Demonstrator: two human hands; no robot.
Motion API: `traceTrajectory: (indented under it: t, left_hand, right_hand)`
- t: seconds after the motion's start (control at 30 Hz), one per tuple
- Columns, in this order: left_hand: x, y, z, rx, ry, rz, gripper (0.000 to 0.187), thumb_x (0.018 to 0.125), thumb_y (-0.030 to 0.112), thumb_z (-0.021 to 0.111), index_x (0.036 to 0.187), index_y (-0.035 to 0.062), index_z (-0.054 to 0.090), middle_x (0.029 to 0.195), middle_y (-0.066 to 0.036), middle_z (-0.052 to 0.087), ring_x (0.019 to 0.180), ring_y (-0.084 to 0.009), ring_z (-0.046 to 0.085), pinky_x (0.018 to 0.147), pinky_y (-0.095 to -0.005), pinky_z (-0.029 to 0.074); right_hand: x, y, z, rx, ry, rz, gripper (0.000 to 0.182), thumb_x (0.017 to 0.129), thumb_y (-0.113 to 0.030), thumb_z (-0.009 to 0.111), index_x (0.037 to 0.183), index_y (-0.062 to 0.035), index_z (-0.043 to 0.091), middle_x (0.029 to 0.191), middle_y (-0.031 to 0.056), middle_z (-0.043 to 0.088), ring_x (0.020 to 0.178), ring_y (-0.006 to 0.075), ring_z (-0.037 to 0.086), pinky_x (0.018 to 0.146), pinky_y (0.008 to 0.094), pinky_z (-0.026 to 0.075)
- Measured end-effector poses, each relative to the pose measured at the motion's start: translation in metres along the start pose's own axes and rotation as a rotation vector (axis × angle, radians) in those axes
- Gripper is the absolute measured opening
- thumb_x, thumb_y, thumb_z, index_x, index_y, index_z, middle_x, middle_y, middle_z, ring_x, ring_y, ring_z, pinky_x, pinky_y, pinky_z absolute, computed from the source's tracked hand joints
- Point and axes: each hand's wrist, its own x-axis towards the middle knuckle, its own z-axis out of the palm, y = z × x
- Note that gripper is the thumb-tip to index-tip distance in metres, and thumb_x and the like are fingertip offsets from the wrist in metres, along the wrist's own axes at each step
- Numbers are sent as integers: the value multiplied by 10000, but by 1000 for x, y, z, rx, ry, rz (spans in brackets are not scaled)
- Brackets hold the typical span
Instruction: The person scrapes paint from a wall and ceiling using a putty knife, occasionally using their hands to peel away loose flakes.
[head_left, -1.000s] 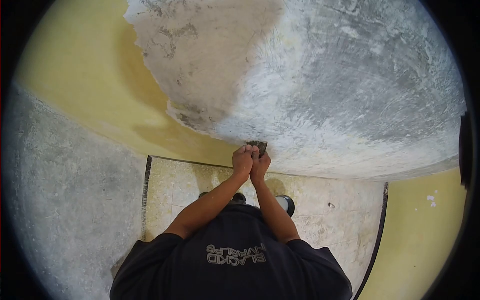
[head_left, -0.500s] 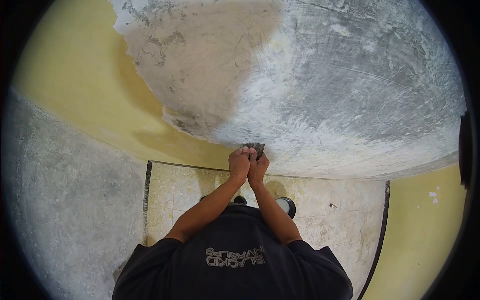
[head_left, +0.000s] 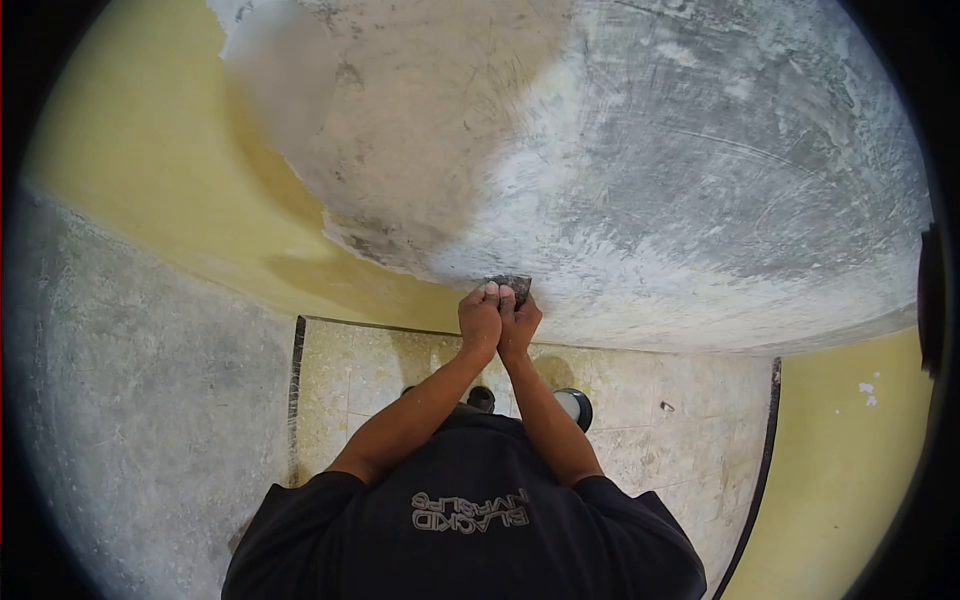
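My left hand [head_left: 480,318] and my right hand [head_left: 519,325] are side by side in the middle of the view. Both are closed on a dark, flat scraper [head_left: 520,285], with the thumbs together on its near side. Its edge meets the lower part of the wall [head_left: 640,200], where whitish, scuffed plaster borders yellow paint [head_left: 385,298]. The fingers behind the blade are hidden.
Below the wall lies a pale, stained tiled floor [head_left: 640,430] with dark edging strips. A white cylindrical object with a dark rim [head_left: 572,408] stands near my right forearm. Rough grey surface [head_left: 160,330] is on the left; a yellow wall [head_left: 840,450] is on the right.
Both hands and the scraper have shifted slightly up the wall, away from my body. The grip looks the same.
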Motion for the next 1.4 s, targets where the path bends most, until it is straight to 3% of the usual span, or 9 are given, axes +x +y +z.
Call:
traceTrajectory:
  t: [0.33, 0.43, 0.53, 0.6, 0.7, 1.0, 1.17, 1.3, 1.4]
  left_hand:
    - [9, -10, 5, 65, -38, -25, 300, 917, 188, 503, 779, -55, 612, 677, -94, 603, 640, -151, 501, 620, -329, 427]
    - [10, -15, 5, -147, -25, 13, 298, 916, 185, 502, 768, -51, 608, 659, -98, 598, 636, -147, 500, 614, -331, 427]
    - [2, -17, 0, -166, -31, 23, 304, 907, 202, 508, 765, -49, 603, 660, -142, 604, 624, -191, 528, 616, -354, 429]
    - [4, -16, 0, 370, -31, 146, 315, 899, 221, 507, 762, -46, 602, 695, -193, 605, 635, -254, 556, 630, -376, 430]
    - [0, -15, 5, 192, -24, 23, 327, 892, 232, 503, 761, -52, 600, 734, -224, 609, 655, -311, 570, 642, -395, 433]
    - [-5, 13, 7, 95, -64, 122, 290, 889, 166, 507, 703, -52, 554, 594, -140, 504, 583, -155, 449, 571, -326, 396]
    - [3, 22, 4, 204, -16, 384, 310, 884, 190, 514, 697, -54, 550, 584, -190, 513, 565, -202, 486, 578, -361, 406]
    - [6, -30, -1, 30, 5, 64, 295, 888, 212, 518, 757, -38, 604, 663, -169, 599, 599, -238, 529, 606, -378, 425]
    - [6, -40, -7, 62, -57, -103, 258, 925, 174, 496, 802, -20, 614, 701, -52, 582, 660, -123, 491, 603, -302, 413]
  right_hand:
    - [6, 0, -3, -25, 10, -19, 224, 858, -185, 567, 833, 35, 601, 603, 147, 593, 532, 173, 548, 524, 338, 445]
    - [-2, -2, -3, -33, 7, -34, 240, 854, -203, 574, 825, 35, 598, 606, 157, 588, 540, 178, 550, 534, 344, 448]
    - [-3, 4, -5, -1, 23, -34, 253, 854, -216, 581, 812, 33, 596, 608, 155, 588, 543, 172, 543, 536, 342, 449]
    - [-2, 12, -5, -14, 21, -26, 256, 857, -220, 583, 805, 31, 598, 609, 147, 591, 542, 165, 537, 535, 338, 448]
    - [-5, 18, -5, 62, 35, 51, 264, 863, -228, 585, 812, 31, 607, 621, 124, 604, 553, 148, 529, 540, 331, 449]
    - [3, -4, -9, 71, 68, -34, 290, 871, -235, 578, 836, 51, 610, 614, 108, 596, 565, 133, 514, 543, 313, 445]
    - [4, -11, -10, -87, -3, -6, 285, 865, -240, 586, 818, 40, 609, 607, 117, 601, 551, 138, 522, 532, 317, 442]
    - [-11, 17, -2, -11, 8, 48, 286, 868, -233, 586, 800, 44, 603, 606, 135, 599, 532, 154, 519, 523, 333, 435]
    - [-17, 31, -2, -85, -6, 110, 280, 868, -224, 587, 797, 46, 604, 603, 140, 596, 537, 161, 528, 530, 331, 439]
